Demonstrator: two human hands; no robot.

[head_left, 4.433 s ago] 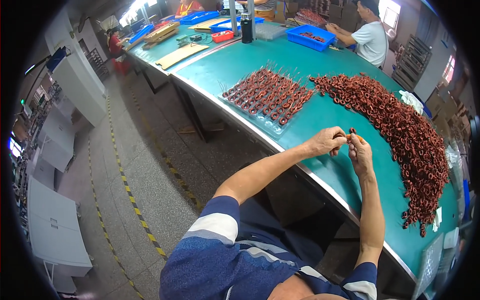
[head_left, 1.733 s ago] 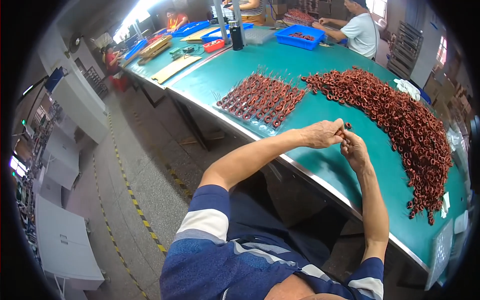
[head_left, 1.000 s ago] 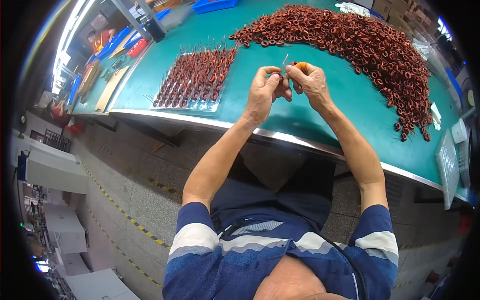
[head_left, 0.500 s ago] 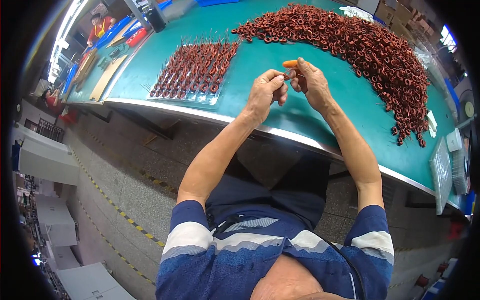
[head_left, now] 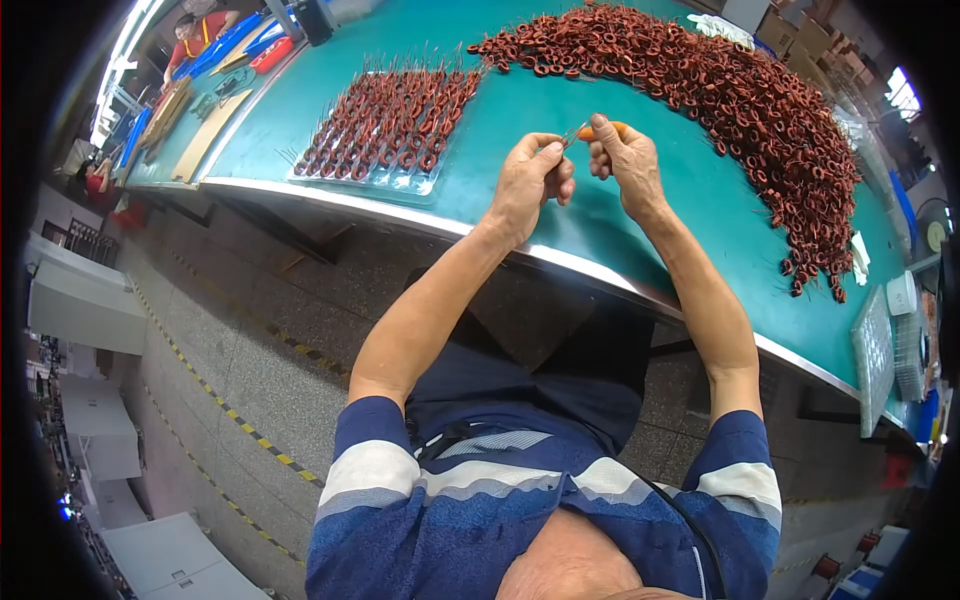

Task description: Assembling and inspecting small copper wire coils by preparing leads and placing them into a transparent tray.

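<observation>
Above the green table, my left hand [head_left: 528,185] is closed in a pinch on a small wire-leaded ring coil, mostly hidden by the fingers. Thin leads [head_left: 570,137] of it show between my hands. My right hand [head_left: 630,168] is wrapped round a small tool with an orange handle [head_left: 587,132], its thumb on top. The tool's working end points at the leads and is too small to make out. Left of my hands, a clear plastic tray [head_left: 408,184] holds rows of red-brown ring coils [head_left: 390,130] with their leads standing up.
A large heap of loose ring coils [head_left: 690,90] curves across the back and right of the green table [head_left: 520,95]. Clear trays [head_left: 874,360] and a white tape roll [head_left: 901,294] lie at the right edge. A co-worker [head_left: 195,40] sits far left, near a red bin [head_left: 271,55].
The orange handle has turned and now sits lower behind my right thumb. The leads between my hands show more plainly. My view has shifted slightly.
</observation>
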